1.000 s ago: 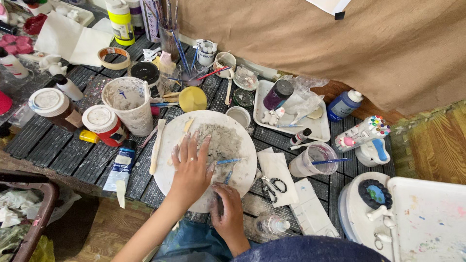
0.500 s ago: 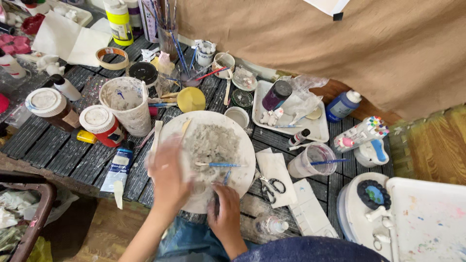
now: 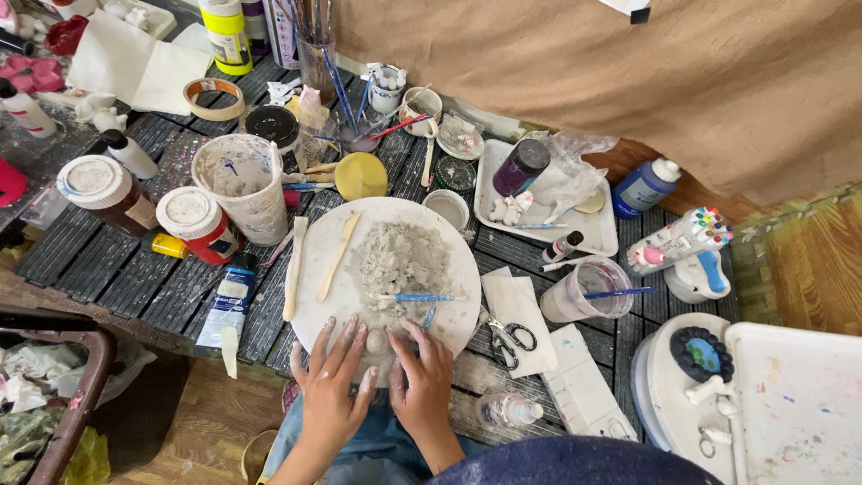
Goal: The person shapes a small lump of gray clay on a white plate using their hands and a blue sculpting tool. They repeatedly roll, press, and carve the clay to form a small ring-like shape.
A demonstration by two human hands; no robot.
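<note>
- Left hand (image 3: 330, 382) at the near edge of the round white plate (image 3: 458, 310), palm down, fingers spread wide and smeared with grey clay; nothing gripped.
- Right hand (image 3: 422, 382) just beside the left, fingers loosely curled, tips touching a small rounded lump of grey clay (image 3: 377, 341) at the plate's near rim; lump lying between the two hands, pressed rather than lifted.
- Large rough mound of grey clay (image 3: 400, 260) at the middle of the plate, apart from both hands.
- Blue-handled thin tool (image 3: 417, 297) lying across the near side of the mound; two pale wooden modelling sticks (image 3: 337, 259) lying on the left part of the plate.
- Plate resting on the dark slatted tabletop (image 3: 99, 269), close to its near edge.
- White clay-smeared paper cup (image 3: 242, 184) standing just left of the plate; red jar with white lid (image 3: 193, 220) and brown jar with white lid (image 3: 101, 189) further left.
- Blue-and-white paint tube (image 3: 226, 301) lying near the near edge, left of the plate.
- Small black-handled scissors (image 3: 512, 337) on a white paper sheet (image 3: 525, 305) just right of the plate.
- Clear plastic cup with a blue brush (image 3: 588, 289) right of the scissors.
- White rectangular tray (image 3: 494, 175) beyond the plate towards the far edge, bearing a dark purple bottle (image 3: 519, 167).
</note>
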